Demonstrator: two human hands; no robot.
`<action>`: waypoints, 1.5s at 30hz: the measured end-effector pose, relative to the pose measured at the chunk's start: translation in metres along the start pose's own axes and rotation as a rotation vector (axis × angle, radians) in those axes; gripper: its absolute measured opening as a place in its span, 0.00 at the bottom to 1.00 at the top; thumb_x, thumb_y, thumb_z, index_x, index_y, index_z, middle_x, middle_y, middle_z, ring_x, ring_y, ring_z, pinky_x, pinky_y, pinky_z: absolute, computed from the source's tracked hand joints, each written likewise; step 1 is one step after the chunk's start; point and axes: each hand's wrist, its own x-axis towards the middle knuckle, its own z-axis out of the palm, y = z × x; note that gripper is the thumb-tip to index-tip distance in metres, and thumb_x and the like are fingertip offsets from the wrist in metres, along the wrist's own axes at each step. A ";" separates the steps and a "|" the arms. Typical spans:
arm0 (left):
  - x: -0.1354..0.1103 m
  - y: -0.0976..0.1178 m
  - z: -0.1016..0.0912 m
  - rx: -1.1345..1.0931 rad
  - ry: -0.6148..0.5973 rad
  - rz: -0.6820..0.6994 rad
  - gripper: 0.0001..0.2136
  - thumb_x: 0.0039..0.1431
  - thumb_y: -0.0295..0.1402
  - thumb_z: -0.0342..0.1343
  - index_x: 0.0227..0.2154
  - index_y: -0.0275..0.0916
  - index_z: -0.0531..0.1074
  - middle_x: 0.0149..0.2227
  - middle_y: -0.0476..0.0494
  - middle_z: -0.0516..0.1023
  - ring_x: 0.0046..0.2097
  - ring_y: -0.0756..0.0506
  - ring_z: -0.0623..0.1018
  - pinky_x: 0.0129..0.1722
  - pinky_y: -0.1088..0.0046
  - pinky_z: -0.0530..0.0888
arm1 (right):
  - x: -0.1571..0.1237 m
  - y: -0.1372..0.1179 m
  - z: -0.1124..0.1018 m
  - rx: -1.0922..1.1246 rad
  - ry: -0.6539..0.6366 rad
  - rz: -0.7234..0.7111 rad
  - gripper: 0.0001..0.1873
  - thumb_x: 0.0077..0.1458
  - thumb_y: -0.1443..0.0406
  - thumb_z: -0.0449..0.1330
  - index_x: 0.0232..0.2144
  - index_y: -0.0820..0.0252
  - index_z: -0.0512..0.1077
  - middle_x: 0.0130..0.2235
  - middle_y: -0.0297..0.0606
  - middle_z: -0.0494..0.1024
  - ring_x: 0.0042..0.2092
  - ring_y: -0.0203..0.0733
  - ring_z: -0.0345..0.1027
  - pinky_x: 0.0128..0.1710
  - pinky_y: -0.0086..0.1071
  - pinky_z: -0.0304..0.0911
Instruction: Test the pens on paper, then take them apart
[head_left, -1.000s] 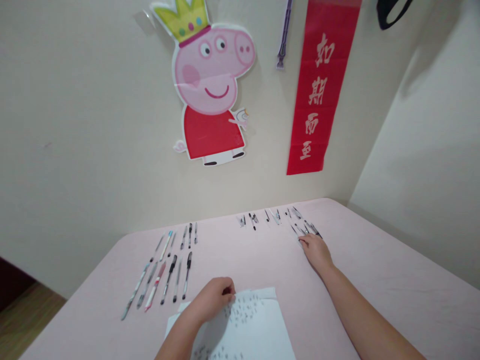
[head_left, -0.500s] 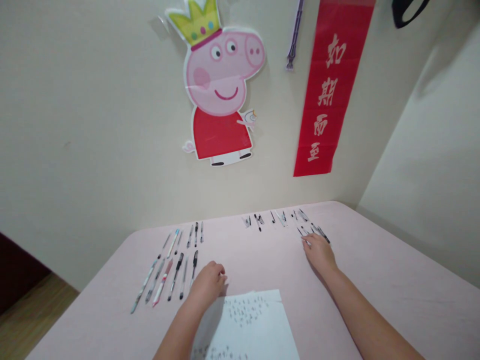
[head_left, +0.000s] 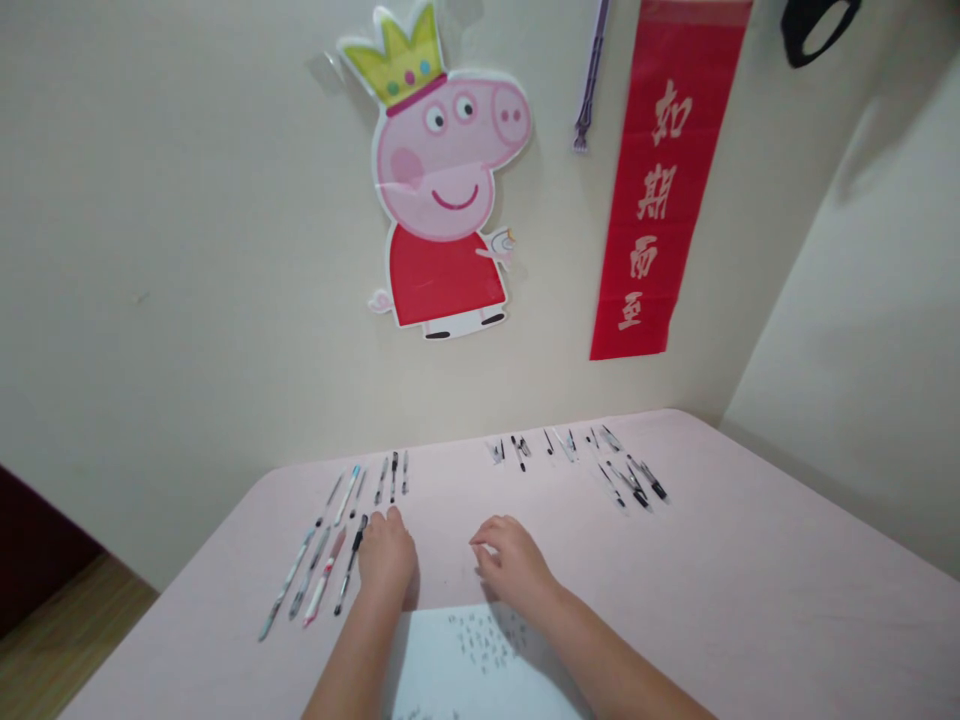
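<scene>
My left hand (head_left: 388, 552) rests over the right end of the front row of pens, fingers bent downward. It hides the pens beneath it, so what its fingertips grip does not show. Just left of it lies a black-capped pen (head_left: 350, 566), and beyond that a pink-and-white pen (head_left: 325, 580). My right hand (head_left: 511, 562) hovers at the middle of the table, above the top edge of a written sheet of paper (head_left: 480, 660). Its fingers are curved, thumb and forefinger apart, with nothing visible between them.
A back row of pens (head_left: 394, 476) lies beyond my left hand. Groups of pen parts (head_left: 519, 450) line the table's far edge, with more capped parts (head_left: 637, 485) at right. The pink table (head_left: 750, 570) meets the wall, which bears a pig cut-out (head_left: 446, 270) and red banner (head_left: 660, 190).
My right hand has moved left and nearer, away from the pen parts at far right. My left hand has shifted left onto the front row of pens. The view has tilted slightly.
</scene>
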 end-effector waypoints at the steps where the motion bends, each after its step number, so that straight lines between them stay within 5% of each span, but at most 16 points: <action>1: 0.002 0.000 0.002 0.005 -0.002 -0.014 0.13 0.58 0.25 0.40 0.42 0.29 0.66 0.40 0.31 0.71 0.43 0.40 0.73 0.40 0.68 0.67 | -0.001 -0.005 0.007 0.015 -0.026 -0.005 0.11 0.52 0.71 0.54 0.31 0.60 0.77 0.34 0.40 0.76 0.40 0.41 0.66 0.43 0.32 0.58; 11: 0.004 0.003 0.005 0.045 -0.058 0.007 0.18 0.57 0.18 0.36 0.47 0.30 0.63 0.41 0.33 0.71 0.42 0.43 0.73 0.40 0.72 0.67 | -0.011 -0.002 0.027 0.063 -0.073 0.053 0.11 0.50 0.73 0.54 0.28 0.61 0.76 0.32 0.39 0.76 0.38 0.40 0.66 0.42 0.31 0.57; 18: -0.006 0.020 -0.004 0.014 -0.040 0.033 0.15 0.59 0.20 0.36 0.41 0.32 0.67 0.37 0.37 0.71 0.39 0.43 0.74 0.37 0.71 0.67 | -0.008 0.016 0.035 0.080 -0.048 0.069 0.10 0.51 0.72 0.54 0.26 0.60 0.76 0.30 0.38 0.75 0.37 0.39 0.66 0.40 0.31 0.58; 31: -0.042 0.050 0.007 -0.500 0.002 0.404 0.16 0.53 0.18 0.42 0.41 0.39 0.67 0.42 0.42 0.68 0.42 0.46 0.71 0.41 0.70 0.68 | -0.002 0.034 0.041 0.504 0.178 0.283 0.17 0.53 0.60 0.54 0.42 0.61 0.73 0.38 0.42 0.78 0.37 0.43 0.71 0.39 0.35 0.66; 37: -0.045 0.050 0.006 -0.685 0.002 0.502 0.11 0.58 0.26 0.42 0.39 0.38 0.67 0.42 0.40 0.70 0.44 0.44 0.70 0.45 0.65 0.68 | 0.000 0.031 0.037 0.538 0.104 0.266 0.12 0.53 0.60 0.54 0.32 0.61 0.74 0.32 0.41 0.77 0.36 0.44 0.71 0.38 0.36 0.66; 45: -0.045 0.049 0.005 -0.693 -0.014 0.486 0.12 0.61 0.33 0.42 0.35 0.38 0.70 0.36 0.39 0.72 0.41 0.43 0.71 0.42 0.64 0.68 | -0.001 0.029 0.037 0.574 0.097 0.286 0.13 0.52 0.58 0.55 0.31 0.61 0.74 0.32 0.41 0.77 0.35 0.45 0.71 0.36 0.36 0.67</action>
